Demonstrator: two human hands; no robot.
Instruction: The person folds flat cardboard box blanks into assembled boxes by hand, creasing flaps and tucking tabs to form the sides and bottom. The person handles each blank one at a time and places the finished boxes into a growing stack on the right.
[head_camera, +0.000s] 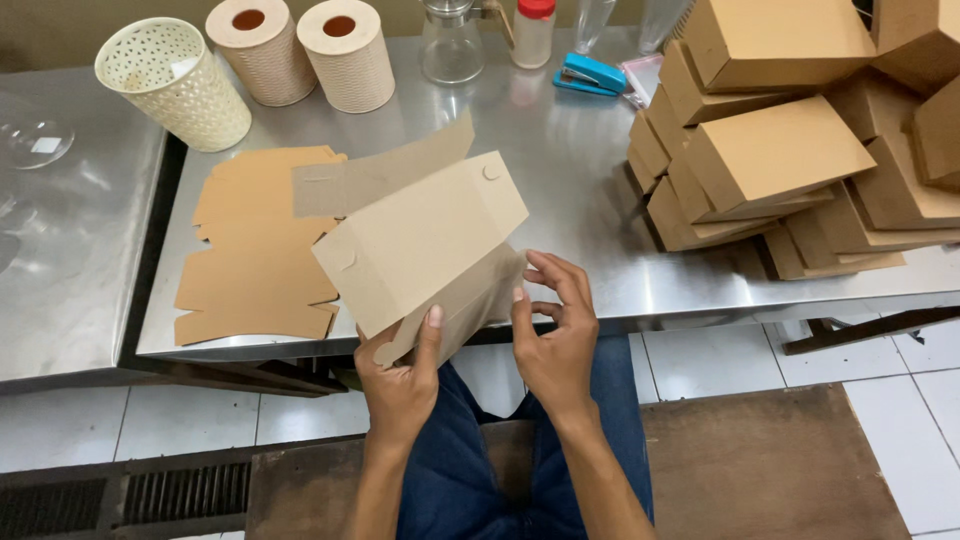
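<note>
Your fingers on the left hand are curled shut around the lower edge of a half-folded pale brown cardboard box, thumb pressed up against its side flap. Your right hand sits just beside it with the fingers loosely bent and partly open, the fingertips touching the box's lower right flap rather than clamping it. You hold the box tilted above the near edge of the stainless steel table, over your lap, its long lid flap sticking up toward the back.

Just left of the box, a stack of flat, unfolded brown cardboard blanks lies on the table. To the right, well apart from your hands, a heap of finished brown cardboard boxes is piled up. Along the far edge stand a cream perforated plastic basket, two rolls of tissue paper, a clear glass jar, a white bottle with a red cap and a blue stapler.
</note>
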